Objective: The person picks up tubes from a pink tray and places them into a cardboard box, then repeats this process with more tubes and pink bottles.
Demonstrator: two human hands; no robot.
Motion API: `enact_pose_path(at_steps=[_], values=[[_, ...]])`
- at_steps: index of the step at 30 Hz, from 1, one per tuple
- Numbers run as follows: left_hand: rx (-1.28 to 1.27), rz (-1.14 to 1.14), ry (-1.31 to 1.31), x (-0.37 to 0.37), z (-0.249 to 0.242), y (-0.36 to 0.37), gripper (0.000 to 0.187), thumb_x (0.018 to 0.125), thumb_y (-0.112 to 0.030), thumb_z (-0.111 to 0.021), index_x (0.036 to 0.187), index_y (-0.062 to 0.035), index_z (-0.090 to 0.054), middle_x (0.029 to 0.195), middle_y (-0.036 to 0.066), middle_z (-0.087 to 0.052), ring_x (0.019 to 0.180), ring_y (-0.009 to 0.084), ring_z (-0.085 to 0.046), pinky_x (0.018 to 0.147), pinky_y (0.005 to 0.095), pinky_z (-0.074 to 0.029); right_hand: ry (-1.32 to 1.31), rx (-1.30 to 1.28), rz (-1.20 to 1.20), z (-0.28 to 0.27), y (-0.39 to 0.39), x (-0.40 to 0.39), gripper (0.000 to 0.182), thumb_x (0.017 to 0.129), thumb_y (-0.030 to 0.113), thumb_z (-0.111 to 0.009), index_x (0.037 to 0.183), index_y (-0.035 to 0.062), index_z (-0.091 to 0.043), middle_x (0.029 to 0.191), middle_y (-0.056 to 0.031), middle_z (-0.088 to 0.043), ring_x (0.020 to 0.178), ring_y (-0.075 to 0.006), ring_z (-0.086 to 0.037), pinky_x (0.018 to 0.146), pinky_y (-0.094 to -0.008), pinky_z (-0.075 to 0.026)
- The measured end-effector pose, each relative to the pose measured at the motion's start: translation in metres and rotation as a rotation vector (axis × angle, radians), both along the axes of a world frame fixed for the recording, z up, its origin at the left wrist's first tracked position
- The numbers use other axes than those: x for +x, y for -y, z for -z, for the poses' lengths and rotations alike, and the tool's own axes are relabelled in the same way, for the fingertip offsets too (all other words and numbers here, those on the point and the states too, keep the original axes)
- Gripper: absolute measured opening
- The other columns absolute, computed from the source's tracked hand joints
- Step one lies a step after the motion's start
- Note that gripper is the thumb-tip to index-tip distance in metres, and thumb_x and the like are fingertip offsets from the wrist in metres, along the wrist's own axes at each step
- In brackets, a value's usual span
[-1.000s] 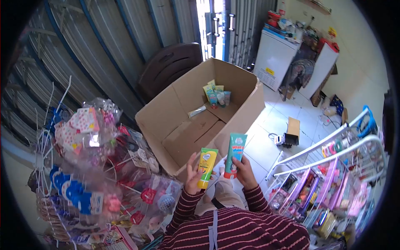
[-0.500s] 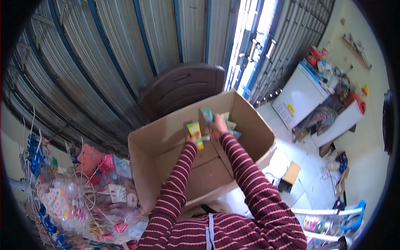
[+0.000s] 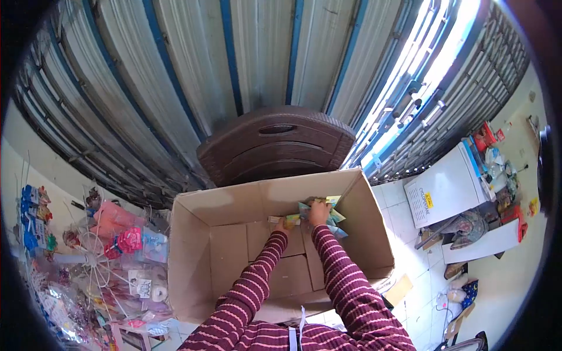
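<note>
A large open cardboard box (image 3: 193, 245) stands before me, and both my hands reach down inside it. My left hand (image 3: 283, 225) is closed around a small yellow-green packet (image 3: 292, 220), low near the box's far wall. Just to its right, my right hand (image 3: 319, 213) has its fingers curled down on a small cluster of teal and pale yellow packets (image 3: 338, 217) in the far right part of the box. The fingertips are partly hidden there, and print on the packets is too small to read.
A brown plastic chair (image 3: 275, 143) is behind the box, against a metal shutter (image 3: 263, 58). Bagged goods hang on a wire rack (image 3: 91, 257) at left. A white appliance (image 3: 442, 190) piled with items and a standing fan (image 3: 468, 227) are at right.
The view has swung, so the box appears more level. My left hand and the yellow-green packet have gone lower, the packet now lying flatter. My right hand stays at the cluster of packets.
</note>
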State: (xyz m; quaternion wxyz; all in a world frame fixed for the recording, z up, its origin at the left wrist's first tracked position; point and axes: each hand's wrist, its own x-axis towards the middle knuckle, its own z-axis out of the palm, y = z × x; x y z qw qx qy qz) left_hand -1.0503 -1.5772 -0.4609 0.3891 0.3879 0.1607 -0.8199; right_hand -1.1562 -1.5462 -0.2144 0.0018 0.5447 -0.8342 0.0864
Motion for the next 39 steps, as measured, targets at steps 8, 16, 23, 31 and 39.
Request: enact_pose_path(at_steps=[8, 16, 23, 31, 39], values=[[-1.435, 1.586, 1.311, 0.07, -0.225, -0.023, 0.056, 0.072, -0.045, -0.047, 0.109, -0.0024, -0.039, 0.11, 0.019, -0.044, 0.096, 0.0284, -0.046, 0.082, 0.0314, -0.037, -0.013, 0.159, -0.302, -0.07, 0.024, 0.001, 0.027, 0.06, 0.03, -0.062, 0.081, 0.0121, -0.06, 0.077, -0.0119, -0.058, 0.068, -0.0267, -0.056, 0.067, -0.0403, -0.042], [-2.046, 0.679, 0.959, 0.221, -0.505, -0.18, 0.046, 0.076, -0.034, -0.047, 0.106, -0.0005, -0.042, 0.101, 0.017, -0.049, 0.092, 0.0279, -0.049, 0.081, 0.0358, -0.037, 0.673, 0.102, -1.092, -0.243, -0.096, 0.174, 0.021, 0.068, 0.007, -0.056, 0.088, 0.0053, -0.057, 0.081, -0.0099, -0.058, 0.073, -0.0206, -0.057, 0.068, -0.0296, -0.043], [-1.565, 0.24, 0.501, 0.485, -0.454, -0.379, 0.045, 0.079, -0.014, -0.047, 0.116, 0.0042, -0.029, 0.111, 0.017, -0.043, 0.102, 0.0221, -0.043, 0.087, 0.0337, -0.032, 1.554, 0.655, -1.428, -0.21, -0.211, 0.398, 0.019, 0.07, 0.005, -0.055, 0.087, -0.0014, -0.054, 0.089, -0.01, -0.055, 0.086, -0.0197, -0.051, 0.079, -0.0307, -0.037], [-1.214, -1.167, 0.688, 0.591, -0.389, -0.621, 0.048, 0.077, -0.028, -0.047, 0.115, -0.0037, -0.032, 0.105, 0.017, -0.045, 0.092, 0.0254, -0.045, 0.079, 0.0368, -0.034, 1.96, 1.616, -1.022, -0.141, -0.373, 0.649, 0.014, 0.078, 0.011, -0.048, 0.087, 0.0007, -0.049, 0.081, -0.0054, -0.052, 0.079, -0.0139, -0.049, 0.073, -0.0253, -0.038], [-1.159, -1.998, 0.732, 0.606, -0.355, -0.741, 0.041, 0.078, -0.032, -0.044, 0.111, -0.009, -0.039, 0.103, 0.009, -0.049, 0.092, 0.0231, -0.044, 0.079, 0.0386, -0.033, 1.381, 2.191, -1.208, -0.119, -0.508, 0.819, 0.013, 0.079, 0.012, -0.046, 0.085, 0.0015, -0.049, 0.078, -0.0063, -0.051, 0.074, -0.014, -0.048, 0.07, -0.0253, -0.038]])
